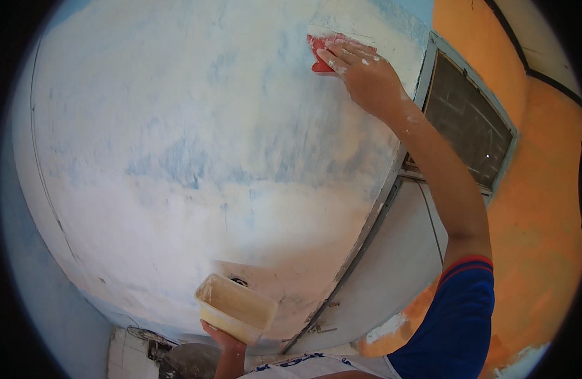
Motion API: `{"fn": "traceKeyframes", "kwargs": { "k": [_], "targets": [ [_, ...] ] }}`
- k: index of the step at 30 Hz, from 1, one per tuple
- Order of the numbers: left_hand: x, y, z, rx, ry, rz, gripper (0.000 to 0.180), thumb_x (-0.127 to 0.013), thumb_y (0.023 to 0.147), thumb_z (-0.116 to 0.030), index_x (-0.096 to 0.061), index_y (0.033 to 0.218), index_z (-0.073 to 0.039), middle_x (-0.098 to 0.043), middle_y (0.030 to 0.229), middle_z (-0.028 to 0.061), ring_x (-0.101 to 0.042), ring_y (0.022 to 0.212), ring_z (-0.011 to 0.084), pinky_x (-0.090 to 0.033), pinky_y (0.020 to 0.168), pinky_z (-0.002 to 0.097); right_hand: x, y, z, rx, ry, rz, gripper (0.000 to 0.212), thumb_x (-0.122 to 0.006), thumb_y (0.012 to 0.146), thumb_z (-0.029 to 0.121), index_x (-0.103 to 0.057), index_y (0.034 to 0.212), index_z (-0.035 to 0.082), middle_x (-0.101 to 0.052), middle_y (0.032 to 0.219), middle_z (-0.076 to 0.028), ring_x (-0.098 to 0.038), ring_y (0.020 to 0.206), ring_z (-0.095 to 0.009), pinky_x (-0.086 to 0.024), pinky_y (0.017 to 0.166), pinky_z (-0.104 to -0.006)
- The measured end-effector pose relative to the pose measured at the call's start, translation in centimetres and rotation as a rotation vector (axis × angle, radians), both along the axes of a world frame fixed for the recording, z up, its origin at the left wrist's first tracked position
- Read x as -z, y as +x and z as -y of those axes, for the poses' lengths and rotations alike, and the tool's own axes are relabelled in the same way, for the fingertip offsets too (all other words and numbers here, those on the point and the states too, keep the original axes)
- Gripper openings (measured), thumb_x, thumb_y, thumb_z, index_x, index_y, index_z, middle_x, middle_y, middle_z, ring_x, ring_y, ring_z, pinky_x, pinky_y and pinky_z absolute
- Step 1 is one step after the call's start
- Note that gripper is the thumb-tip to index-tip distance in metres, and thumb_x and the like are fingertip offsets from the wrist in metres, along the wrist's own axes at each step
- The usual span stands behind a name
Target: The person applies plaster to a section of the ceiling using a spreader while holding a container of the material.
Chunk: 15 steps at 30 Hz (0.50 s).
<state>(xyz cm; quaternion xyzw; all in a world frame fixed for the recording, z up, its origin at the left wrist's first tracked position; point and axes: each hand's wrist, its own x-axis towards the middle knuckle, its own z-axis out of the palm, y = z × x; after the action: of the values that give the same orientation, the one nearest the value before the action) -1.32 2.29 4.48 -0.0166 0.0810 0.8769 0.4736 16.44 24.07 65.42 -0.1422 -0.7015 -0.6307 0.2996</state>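
My right hand (370, 72) is raised high on the wall, its fingers closed on a red putty scraper (321, 50) whose pale edge lies against the wall. White smears dot the fingers and wrist. Low in the view, my left hand (226, 340) holds a cream rectangular plastic tub (231, 319) from below, tilted so its inside shows. A whitish residue coats the tub's inner walls. The wall (209, 132) in front of me is patchy white over blue, with bluish streaks across the middle.
A door (398, 234) in a grey frame, with a dark panel (468, 114) above it, stands to the right beside an orange wall (537, 208). A wall opening with dark wires (238, 280) lies behind the tub. At lower left are a roundish grey object (191, 361) and a cable (145, 333).
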Motion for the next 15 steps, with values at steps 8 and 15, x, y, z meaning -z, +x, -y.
{"fn": "traceKeyframes", "kwargs": {
  "k": [8, 15],
  "targets": [
    [-0.9, 1.1, -0.4, 0.007, 0.006, 0.018, 0.08, -0.026, 0.1, -0.073, -0.042, 0.156, -0.017, -0.047, 0.156, 0.0085, -0.049, 0.138, 0.0342, -0.043, 0.113, 0.0492, -7.1, 0.8, -1.0, -0.011, 0.093, -0.117, 0.052, -0.06, 0.096, 0.006, -0.06, 0.145, 0.023, -0.064, 0.143, -0.002, -0.064, 0.127, -0.021, -0.054, 0.105, -0.0384],
    [-2.2, 1.4, -0.2, -0.04, -0.02, -0.035, 0.078, -0.027, 0.101, -0.072, -0.043, 0.155, -0.018, -0.047, 0.155, 0.0072, -0.049, 0.138, 0.0323, -0.043, 0.113, 0.047, -1.3, 1.2, 0.6, -0.18, -0.165, -0.093, 0.05, -0.059, 0.096, 0.005, -0.061, 0.144, 0.019, -0.067, 0.14, -0.002, -0.064, 0.127, -0.024, -0.052, 0.107, -0.0388]
  ]
}}
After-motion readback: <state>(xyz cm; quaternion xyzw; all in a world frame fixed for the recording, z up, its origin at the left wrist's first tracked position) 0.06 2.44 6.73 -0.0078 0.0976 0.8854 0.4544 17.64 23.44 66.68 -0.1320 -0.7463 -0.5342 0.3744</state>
